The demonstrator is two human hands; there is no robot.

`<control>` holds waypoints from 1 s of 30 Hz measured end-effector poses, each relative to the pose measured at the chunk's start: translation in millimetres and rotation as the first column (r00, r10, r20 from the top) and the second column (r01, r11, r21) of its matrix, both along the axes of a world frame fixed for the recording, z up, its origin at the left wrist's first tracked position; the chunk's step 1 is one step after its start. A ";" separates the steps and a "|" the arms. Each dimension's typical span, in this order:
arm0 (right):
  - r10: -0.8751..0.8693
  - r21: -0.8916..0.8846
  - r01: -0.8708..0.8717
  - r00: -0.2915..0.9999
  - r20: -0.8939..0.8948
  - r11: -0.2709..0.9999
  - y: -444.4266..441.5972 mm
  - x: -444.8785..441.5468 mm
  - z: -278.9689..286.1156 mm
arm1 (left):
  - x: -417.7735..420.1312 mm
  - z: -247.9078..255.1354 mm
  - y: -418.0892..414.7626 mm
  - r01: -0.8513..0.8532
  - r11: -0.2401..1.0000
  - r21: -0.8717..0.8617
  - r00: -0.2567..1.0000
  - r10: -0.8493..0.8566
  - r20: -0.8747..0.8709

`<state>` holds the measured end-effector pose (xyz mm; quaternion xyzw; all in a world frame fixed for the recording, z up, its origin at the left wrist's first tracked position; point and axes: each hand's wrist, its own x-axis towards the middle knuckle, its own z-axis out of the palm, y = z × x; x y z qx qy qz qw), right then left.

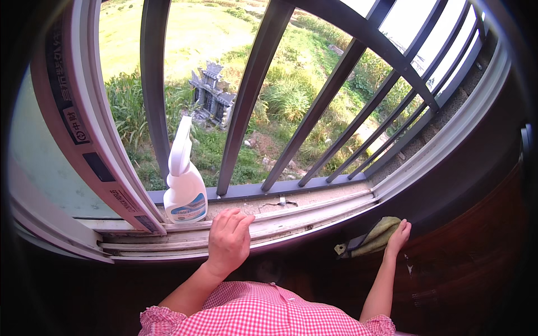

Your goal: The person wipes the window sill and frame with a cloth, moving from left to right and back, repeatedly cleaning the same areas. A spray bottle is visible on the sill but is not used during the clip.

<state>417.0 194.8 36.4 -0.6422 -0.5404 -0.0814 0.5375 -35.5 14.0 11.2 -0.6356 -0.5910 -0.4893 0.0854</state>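
Note:
My left hand (229,238) is raised over the inner edge of the white window track (302,229), its back towards me and its fingers bent. Its palm side is hidden, so whether it touches the track is unclear. Just left of it, a white spray bottle (185,185) with a blue label stands upright on the sill by the frame. Out to the right, my right hand (398,237) grips one end of a folded yellow-green cloth (375,238) with dark edging. The cloth hangs below the window frame, against the dark area there.
Dark metal bars (256,96) stand outside the window opening. At left is a sliding sash (80,130) with frosted glass and printed film on its frame. Rough mortar (269,204) lines the sill's outer edge. Outdoors, a small stone structure (212,94) stands amid grass.

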 end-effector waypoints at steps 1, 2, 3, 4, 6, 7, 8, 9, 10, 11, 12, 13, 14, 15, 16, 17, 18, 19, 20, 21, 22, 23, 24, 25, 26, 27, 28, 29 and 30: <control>-0.076 0.031 0.074 0.996 0.056 0.997 18.0 2.6 10.1 | -6.7 -1.8 -2.5 -0.044 0.999 -0.014 0.999 0.044 -0.023; -0.127 0.074 0.122 0.989 0.073 0.990 36.3 -1.0 18.7 | -10.3 -5.3 -3.0 -0.071 0.997 -0.010 0.997 0.071 0.004; -0.178 0.118 0.167 0.980 0.090 0.979 53.0 -5.0 28.5 | -12.4 -9.6 -3.2 -0.097 0.995 -0.008 0.995 0.098 0.033; -0.153 0.039 0.149 0.980 0.125 0.988 66.6 -16.7 36.0 | -12.5 -12.3 -2.8 -0.129 0.992 -0.012 0.990 0.130 0.061; -0.062 -0.152 0.110 0.955 0.290 0.982 91.8 -32.8 30.3 | -10.7 -14.5 -2.0 -0.170 0.985 -0.011 0.984 0.171 0.047; 0.015 -0.264 0.103 0.911 0.412 0.959 106.1 -32.1 15.1 | -10.3 -16.2 -1.7 -0.187 0.982 -0.014 0.981 0.188 0.041; 0.154 -0.421 0.113 0.821 0.550 0.900 114.1 -32.1 -0.6 | -10.8 -19.2 -1.2 -0.195 0.981 -0.021 0.981 0.196 0.015; 0.307 -0.555 0.153 0.699 0.646 0.817 120.8 -31.7 -14.3 | -11.5 -20.3 -1.8 -0.202 0.979 -0.026 0.979 0.202 0.014; 0.293 -0.574 0.165 0.729 0.619 0.802 128.6 -23.7 -35.7 | -11.1 -20.4 -1.1 -0.203 0.979 -0.025 0.979 0.203 0.013; 0.279 -0.594 0.172 0.759 0.589 0.786 134.4 -18.4 -51.0 | -10.8 -19.8 -0.7 -0.205 0.978 -0.027 0.979 0.205 0.009; 0.297 -0.638 0.203 0.755 0.585 0.743 133.9 -26.1 -48.8 | -10.8 -19.1 -2.3 -0.213 0.976 -0.042 0.977 0.214 0.010; 0.300 -0.655 0.241 0.741 0.601 0.716 141.7 -27.4 -49.5 | -10.6 -18.1 -3.2 -0.218 0.974 -0.056 0.976 0.219 0.010; 0.302 -0.669 0.282 0.727 0.617 0.688 150.6 -26.6 -50.0 | -10.5 -17.5 -2.5 -0.220 0.973 -0.069 0.975 0.221 0.011; 0.295 -0.681 0.330 0.717 0.631 0.654 153.8 -22.1 -48.9 | -9.7 -17.1 -1.2 -0.216 0.974 -0.066 0.976 0.217 0.009; 0.306 -0.722 0.321 0.746 0.592 0.614 150.6 -34.9 -38.2 | -10.7 -18.2 -2.9 -0.222 0.973 -0.068 0.975 0.223 0.007; 0.298 -0.730 0.329 0.755 0.584 0.598 158.0 -34.5 -40.3 | -11.0 -19.5 -3.8 -0.224 0.972 -0.069 0.974 0.225 0.006; 0.294 -0.737 0.317 0.768 0.569 0.597 162.2 -33.0 -40.7 | -10.8 -19.1 -3.2 -0.225 0.972 -0.073 0.974 0.227 0.013; 0.288 -0.742 0.307 0.781 0.554 0.596 162.5 -29.8 -41.3 | -10.7 -18.4 -2.1 -0.224 0.972 -0.077 0.974 0.226 0.021; 0.318 -0.732 0.289 0.759 0.568 0.617 158.4 -25.7 -44.4 | -10.1 -18.0 -1.5 -0.219 0.972 -0.079 0.975 0.222 0.029; 0.402 -0.692 0.235 0.670 0.624 0.682 152.2 -27.4 -42.9 | -10.2 -17.6 -0.8 -0.216 0.973 -0.078 0.976 0.218 0.027; 0.447 -0.683 0.170 0.641 0.624 0.710 143.0 -30.1 -44.4 | -10.2 -17.0 -0.3 -0.210 0.975 -0.075 0.977 0.212 0.025; 0.494 -0.675 0.102 0.602 0.627 0.731 126.4 -47.4 -40.2 | -8.9 -17.6 -0.9 -0.208 0.975 -0.077 0.977 0.211 0.027; 0.519 -0.677 0.057 0.597 0.612 0.734 112.1 -59.3 -38.7 | -8.0 -18.2 0.4 -0.203 0.977 -0.070 0.979 0.204 0.017; 0.542 -0.678 0.011 0.591 0.598 0.735 97.6 -72.3 -37.4 | -7.3 -18.4 2.3 -0.196 0.979 -0.062 0.981 0.196 0.008; 0.589 -0.685 -0.059 0.567 0.575 0.726 81.9 -88.5 -33.8 | -6.7 -17.9 2.3 -0.190 0.980 -0.056 0.982 0.190 -0.004; 0.641 -0.691 -0.138 0.536 0.550 0.709 67.5 -108.7 -31.8 | -6.9 -18.2 1.3 -0.189 0.980 -0.055 0.982 0.189 -0.003; 0.684 -0.673 -0.239 0.497 0.534 0.700 50.3 -129.8 -28.4 | -7.9 -18.6 0.2 -0.189 0.980 -0.053 0.982 0.190 -0.003; 0.721 -0.649 -0.335 0.456 0.523 0.683 33.4 -148.9 -25.6 | -8.7 -18.7 -0.8 -0.187 0.981 -0.048 0.982 0.188 -0.002; 0.754 -0.635 -0.417 0.451 0.477 0.651 19.1 -165.2 -28.2 | -9.5 -18.6 -2.2 -0.188 0.981 -0.047 0.982 0.189 0.008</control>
